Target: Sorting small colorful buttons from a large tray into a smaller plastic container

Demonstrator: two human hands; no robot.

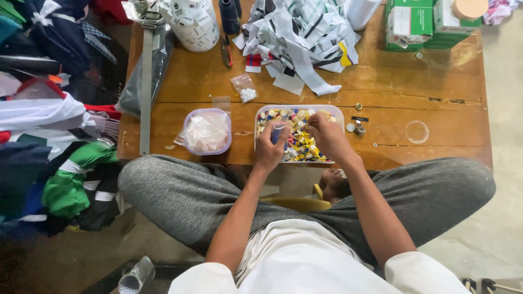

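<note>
A clear rectangular tray (340, 113) full of small mixed-colour buttons stands at the near edge of a low wooden table (381, 87). My left hand (269, 148) hovers over the tray's left half and grips a small clear plastic bag (279, 129) with something blue inside. My right hand (327, 137) reaches into the tray's right half, fingertips pinched down among the buttons; what they pinch is too small to tell.
A lilac-rimmed tub (207, 131) of clear bags sits left of the tray. A small bag of white buttons (246, 90), a fabric-strip heap (299, 32), green boxes (419, 22), a round clear lid (417, 132) and small metal bits (357, 128) lie around. Piled clothes (54, 136) fill the left floor.
</note>
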